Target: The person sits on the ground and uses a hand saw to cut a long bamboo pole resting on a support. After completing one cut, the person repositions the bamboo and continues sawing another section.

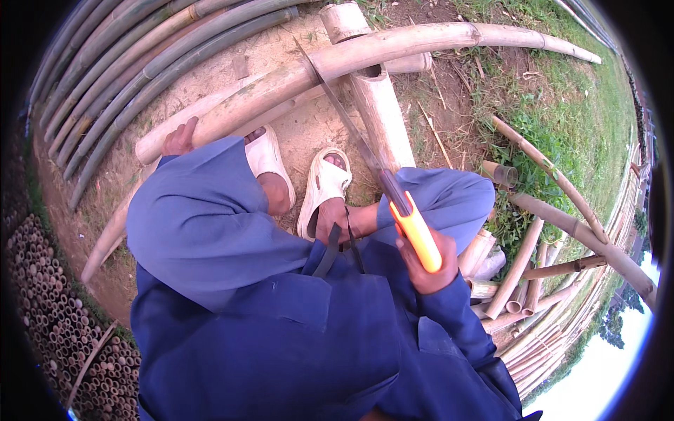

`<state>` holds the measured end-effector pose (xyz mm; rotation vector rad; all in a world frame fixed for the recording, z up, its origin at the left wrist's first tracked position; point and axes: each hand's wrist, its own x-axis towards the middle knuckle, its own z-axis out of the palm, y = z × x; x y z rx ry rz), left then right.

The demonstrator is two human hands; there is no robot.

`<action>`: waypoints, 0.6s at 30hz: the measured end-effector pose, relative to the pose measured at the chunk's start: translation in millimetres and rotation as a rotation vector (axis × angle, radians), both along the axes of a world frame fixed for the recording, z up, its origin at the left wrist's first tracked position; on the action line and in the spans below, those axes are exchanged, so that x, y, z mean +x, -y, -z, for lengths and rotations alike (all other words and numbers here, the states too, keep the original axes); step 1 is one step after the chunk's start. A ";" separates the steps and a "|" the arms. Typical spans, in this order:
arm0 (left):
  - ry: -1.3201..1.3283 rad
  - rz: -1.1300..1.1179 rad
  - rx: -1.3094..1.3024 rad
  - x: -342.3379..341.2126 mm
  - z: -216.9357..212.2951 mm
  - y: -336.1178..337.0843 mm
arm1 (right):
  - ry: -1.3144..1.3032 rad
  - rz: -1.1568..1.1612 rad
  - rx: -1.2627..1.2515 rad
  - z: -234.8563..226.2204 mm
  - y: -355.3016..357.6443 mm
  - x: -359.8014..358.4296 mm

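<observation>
In my right hand (430, 261) is a handsaw (415, 231) with a yellow-orange handle, the fingers closed round it. Its long blade slants up and away to the left and crosses a thick pale bamboo pole (414, 43), meeting the pole's upper part. That pole rests across a short thick bamboo piece (382, 112) with a hollow opening near its top. Beside my left knee, my left hand (180, 137) grips the near end of the pole, partly hidden by the trouser leg. Another pale bamboo pole (151, 146) lies along its left side.
Long greenish bamboo poles (133, 77) lie side by side at the far left. Stacked cut bamboo ends (63, 323) fill the lower left. Bamboo offcuts (516, 288) and leaning poles (551, 158) are at the right, near grass. My feet in pale clogs (324, 179) stand below the blade.
</observation>
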<state>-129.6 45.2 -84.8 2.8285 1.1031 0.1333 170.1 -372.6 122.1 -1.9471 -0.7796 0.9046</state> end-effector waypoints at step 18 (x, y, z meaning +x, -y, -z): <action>0.080 -0.011 0.058 -4.6 1.9 5.0 | 0.019 -0.033 0.106 39.7 -65.8 8.9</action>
